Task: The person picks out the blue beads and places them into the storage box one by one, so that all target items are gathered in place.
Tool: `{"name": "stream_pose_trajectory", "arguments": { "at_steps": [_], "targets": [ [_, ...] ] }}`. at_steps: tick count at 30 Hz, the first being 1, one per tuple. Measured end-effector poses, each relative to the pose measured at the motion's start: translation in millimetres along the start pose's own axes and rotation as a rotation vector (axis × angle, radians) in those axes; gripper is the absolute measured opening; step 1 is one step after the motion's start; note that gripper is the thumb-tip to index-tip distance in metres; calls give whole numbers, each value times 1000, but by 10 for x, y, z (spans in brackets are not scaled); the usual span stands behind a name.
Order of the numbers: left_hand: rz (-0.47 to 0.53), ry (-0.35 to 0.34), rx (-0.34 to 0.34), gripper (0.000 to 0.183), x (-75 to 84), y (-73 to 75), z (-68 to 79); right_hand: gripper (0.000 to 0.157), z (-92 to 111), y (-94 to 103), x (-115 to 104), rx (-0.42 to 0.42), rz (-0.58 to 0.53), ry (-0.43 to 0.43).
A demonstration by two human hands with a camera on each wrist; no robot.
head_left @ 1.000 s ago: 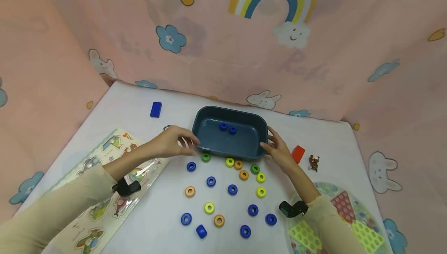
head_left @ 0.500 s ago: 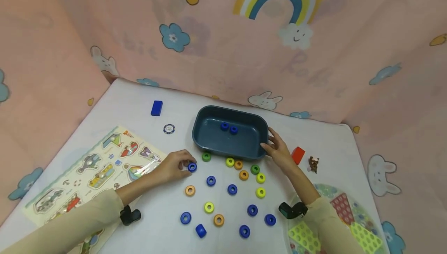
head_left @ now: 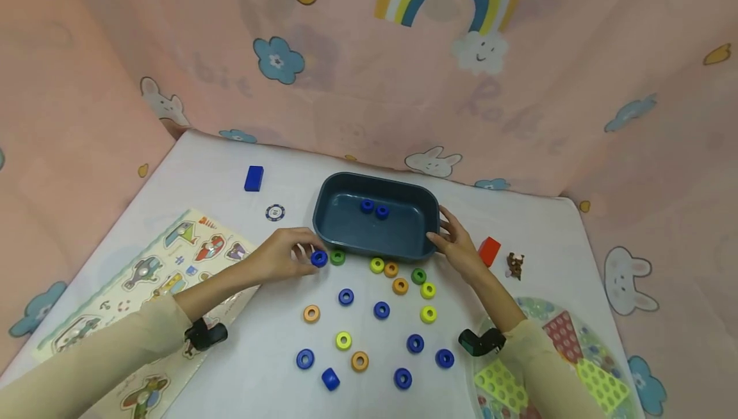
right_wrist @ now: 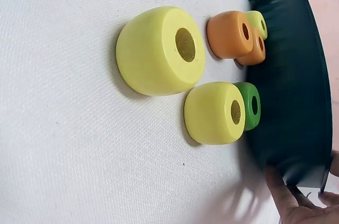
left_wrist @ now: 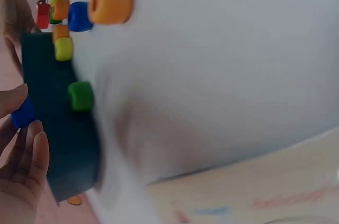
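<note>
Between thumb and fingers my left hand (head_left: pixel 290 252) pinches a blue bead (head_left: pixel 319 258) with a hole through it, just off the front left corner of a dark teal tray (head_left: pixel 337 239). The left wrist view shows that blue bead (left_wrist: pixel 23 114) raised beside the tray wall. My right hand (head_left: pixel 455 246) grips the tray's right end, thumb over the rim and fingers along the outside. Inside the tray lie two blue beads (head_left: pixel 382 212). A green bead (head_left: pixel 337 257) stands by the tray's front wall, close to the left hand.
Several blue, yellow and orange beads (head_left: pixel 359 361) are scattered in front of the tray. A puzzle board (head_left: pixel 190 252) lies left, near a poker chip (head_left: pixel 275 213) and a blue block (head_left: pixel 254 178). At right are a red block (head_left: pixel 489 251), a small brown figure (head_left: pixel 515 266) and a round patterned bag (head_left: pixel 562 342).
My left hand has reached down to a blue bead left of the tray, pinched it and lifted it toward the tray's corner. The right hand keeps its grip on the tray.
</note>
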State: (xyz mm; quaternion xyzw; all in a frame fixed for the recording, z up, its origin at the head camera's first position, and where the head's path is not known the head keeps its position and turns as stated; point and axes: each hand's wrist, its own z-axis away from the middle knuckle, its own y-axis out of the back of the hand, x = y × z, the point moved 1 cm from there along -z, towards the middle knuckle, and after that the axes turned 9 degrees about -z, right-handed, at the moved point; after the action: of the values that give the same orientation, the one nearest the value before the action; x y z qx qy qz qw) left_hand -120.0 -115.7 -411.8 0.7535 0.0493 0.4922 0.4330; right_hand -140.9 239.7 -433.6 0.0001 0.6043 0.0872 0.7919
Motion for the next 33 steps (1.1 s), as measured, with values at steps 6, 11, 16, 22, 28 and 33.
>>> {"name": "stream_pose_trajectory", "arguments": {
  "at_steps": [6,11,16,22,28,33],
  "targets": [
    [-27,-85,-57,33,132,120,-465,71,8,15,-23,8,-10,-9],
    [-83,-112,-116,34,170,154,-968,72,5,-3,-36,16,-11,-25],
    [-128,-134,-174,32,188,52,-1427,71,6,-20,-40,20,-8,-34],
    [-205,-146,-298,33,196,-254,-1821,70,19,-26,-49,21,-1,-53],
    [-327,-194,-382,29,183,-508,-2056,70,15,-34,-28,20,-7,-49],
    [-361,-191,-417,29,237,-553,-2096,69,22,-12,-35,22,-10,-34]
  ]
}}
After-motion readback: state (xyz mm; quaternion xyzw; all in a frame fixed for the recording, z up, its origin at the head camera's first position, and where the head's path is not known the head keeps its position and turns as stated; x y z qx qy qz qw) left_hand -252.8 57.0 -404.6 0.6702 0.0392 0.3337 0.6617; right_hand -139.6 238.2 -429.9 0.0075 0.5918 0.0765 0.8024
